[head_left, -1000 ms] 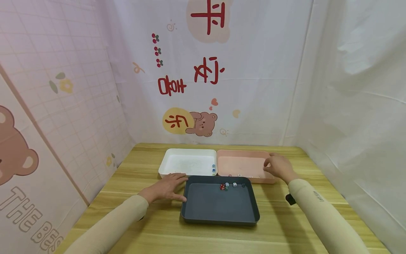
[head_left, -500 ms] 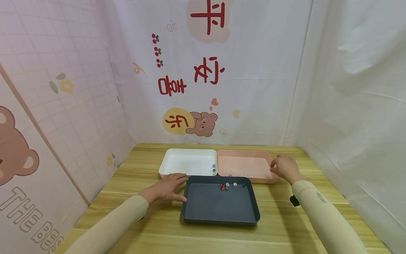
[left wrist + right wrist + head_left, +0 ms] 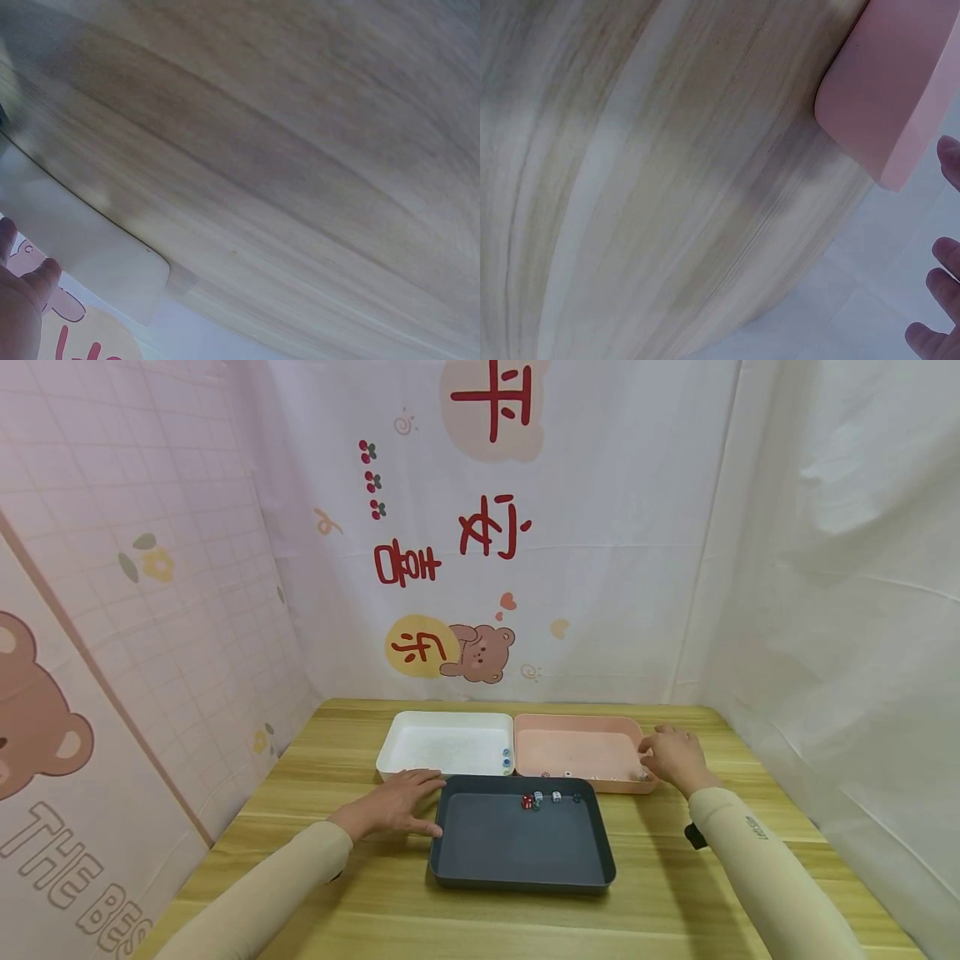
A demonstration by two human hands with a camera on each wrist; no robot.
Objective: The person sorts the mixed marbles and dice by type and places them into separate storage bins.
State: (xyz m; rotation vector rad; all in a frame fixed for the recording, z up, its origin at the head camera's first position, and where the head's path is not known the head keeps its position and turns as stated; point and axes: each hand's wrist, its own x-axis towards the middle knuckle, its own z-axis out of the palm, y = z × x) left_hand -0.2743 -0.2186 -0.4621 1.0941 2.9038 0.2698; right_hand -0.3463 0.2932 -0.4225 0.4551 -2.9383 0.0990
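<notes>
In the head view, the left hand point(image 3: 393, 802) is held with fingers spread beside the left rim of the grey tray point(image 3: 517, 847), lower centre; contact cannot be told. The right hand point(image 3: 675, 758), at right, is poised loosely over the right end of the pink tray point(image 3: 577, 746), gripping nothing, and a die point(image 3: 644, 777) is seen below its fingertips. More dice are lined along that tray's near edge; blue pieces point(image 3: 506, 762) are held in the white tray point(image 3: 442, 745), and a red die point(image 3: 527, 802) with white dice point(image 3: 557, 797) in the grey one. Parted right fingers are shown clearly only by the right wrist view.

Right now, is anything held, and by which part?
Nothing seems held: the left hand touches the dark gray tray; the right hand hovers by the pink tray.
</notes>
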